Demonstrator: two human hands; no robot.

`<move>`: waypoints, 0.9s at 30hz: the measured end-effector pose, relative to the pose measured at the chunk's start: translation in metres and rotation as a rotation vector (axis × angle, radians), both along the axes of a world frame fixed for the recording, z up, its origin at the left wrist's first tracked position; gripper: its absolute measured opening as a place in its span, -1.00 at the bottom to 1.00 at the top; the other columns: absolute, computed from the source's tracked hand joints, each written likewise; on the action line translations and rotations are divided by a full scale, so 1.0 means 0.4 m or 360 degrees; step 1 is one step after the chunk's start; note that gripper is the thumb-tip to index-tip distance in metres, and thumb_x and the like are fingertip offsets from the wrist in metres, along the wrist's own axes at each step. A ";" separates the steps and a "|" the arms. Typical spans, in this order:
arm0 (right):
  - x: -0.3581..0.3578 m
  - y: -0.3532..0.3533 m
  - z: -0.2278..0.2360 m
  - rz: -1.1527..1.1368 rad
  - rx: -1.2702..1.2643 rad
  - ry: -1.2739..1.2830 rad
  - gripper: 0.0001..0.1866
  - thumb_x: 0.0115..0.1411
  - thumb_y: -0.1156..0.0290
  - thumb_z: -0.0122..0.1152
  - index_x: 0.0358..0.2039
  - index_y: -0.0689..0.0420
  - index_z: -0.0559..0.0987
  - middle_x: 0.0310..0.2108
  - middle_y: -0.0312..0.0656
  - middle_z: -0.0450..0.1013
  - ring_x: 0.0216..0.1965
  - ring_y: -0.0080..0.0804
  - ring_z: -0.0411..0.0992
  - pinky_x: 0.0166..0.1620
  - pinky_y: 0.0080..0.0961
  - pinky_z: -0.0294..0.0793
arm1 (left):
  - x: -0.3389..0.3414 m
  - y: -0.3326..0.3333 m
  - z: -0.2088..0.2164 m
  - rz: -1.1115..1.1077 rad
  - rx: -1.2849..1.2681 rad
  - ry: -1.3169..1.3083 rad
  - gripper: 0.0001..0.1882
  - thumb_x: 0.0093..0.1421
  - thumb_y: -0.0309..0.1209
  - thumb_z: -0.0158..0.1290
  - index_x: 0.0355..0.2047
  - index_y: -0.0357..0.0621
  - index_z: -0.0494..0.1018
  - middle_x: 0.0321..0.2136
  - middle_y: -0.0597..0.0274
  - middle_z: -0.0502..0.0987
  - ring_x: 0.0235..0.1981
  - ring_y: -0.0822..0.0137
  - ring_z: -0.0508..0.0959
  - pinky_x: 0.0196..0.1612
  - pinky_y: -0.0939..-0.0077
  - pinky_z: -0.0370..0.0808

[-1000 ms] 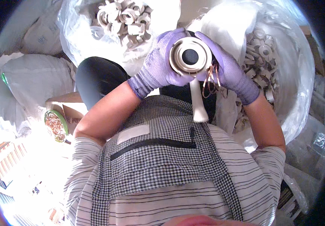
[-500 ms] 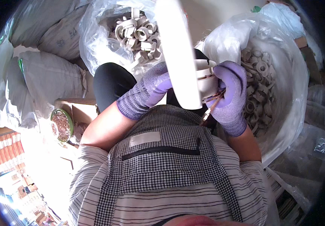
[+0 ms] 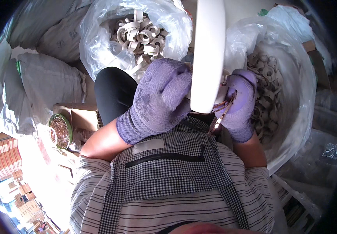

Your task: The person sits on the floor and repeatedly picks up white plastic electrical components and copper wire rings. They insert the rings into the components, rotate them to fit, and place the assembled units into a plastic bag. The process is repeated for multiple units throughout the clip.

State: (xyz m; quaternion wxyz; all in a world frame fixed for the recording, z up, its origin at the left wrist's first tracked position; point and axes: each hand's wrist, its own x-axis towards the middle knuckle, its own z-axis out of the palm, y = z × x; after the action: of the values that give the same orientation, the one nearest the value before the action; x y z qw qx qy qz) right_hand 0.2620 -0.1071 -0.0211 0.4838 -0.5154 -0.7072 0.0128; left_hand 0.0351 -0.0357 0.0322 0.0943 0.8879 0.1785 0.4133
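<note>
Both gloved hands, left hand [image 3: 158,99] and right hand [image 3: 240,103], clamp a white tube [image 3: 208,54] at centre; the plastic bags at upper left [image 3: 98,50] and right [image 3: 297,93] hold pale rings.

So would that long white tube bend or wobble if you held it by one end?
The white tube probably stays stiff: it looks straight along its length, though the right hand and left hand hold only its near end. It looks like smooth plastic, so likely light but a bit slippery. Being round, it would probably roll if laid down.
</note>
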 end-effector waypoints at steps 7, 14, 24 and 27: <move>-0.019 0.005 -0.023 0.0140 -0.0295 0.0711 -0.50 0.19 0.41 0.31 0.07 0.26 0.34 -0.01 0.00 0.38 -0.01 -0.19 0.46 0.10 -0.22 0.52 | 0.009 0.010 0.006 0.0015 -0.0099 -0.0002 -0.45 -0.10 -0.43 0.34 -0.04 -0.23 0.52 -0.25 0.06 0.45 -0.25 0.04 0.49 -0.15 0.19 0.49; 0.016 0.049 -0.111 0.0128 -0.0345 0.0831 -0.62 0.35 0.24 0.17 0.06 0.20 0.46 -0.08 -0.10 0.51 -0.11 -0.25 0.53 -0.12 -0.32 0.59 | 0.046 0.015 -0.043 -0.0147 -0.0498 -0.0477 -0.27 -0.09 -0.14 0.50 -0.01 -0.21 0.40 -0.12 0.05 0.50 -0.07 0.08 0.55 0.04 0.23 0.48; -0.086 0.043 -0.116 0.0270 -0.0794 0.1436 -0.66 0.35 0.34 0.17 0.08 0.20 0.48 -0.10 -0.10 0.52 -0.18 -0.35 0.54 -0.29 -0.41 0.56 | 0.058 -0.007 -0.046 -0.0010 -0.0357 -0.0468 -0.47 -0.06 -0.32 0.39 -0.11 -0.23 0.46 -0.19 0.02 0.55 -0.17 0.06 0.57 -0.08 0.24 0.50; -0.101 0.067 -0.110 0.0248 -0.0869 0.1580 -0.67 0.35 0.37 0.17 0.08 0.21 0.48 -0.10 -0.10 0.53 -0.20 -0.38 0.54 -0.34 -0.44 0.54 | 0.055 0.007 -0.067 0.0023 -0.0721 -0.0527 -0.50 -0.07 -0.37 0.37 -0.12 -0.18 0.44 -0.24 0.05 0.50 -0.20 0.11 0.55 -0.12 0.30 0.51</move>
State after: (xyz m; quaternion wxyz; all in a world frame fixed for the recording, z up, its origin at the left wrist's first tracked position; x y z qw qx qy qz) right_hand 0.2215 -0.0802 -0.0650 0.6051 -0.5001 -0.4020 0.4713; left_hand 0.0570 -0.0331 0.0053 0.3153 0.7633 0.2547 0.5030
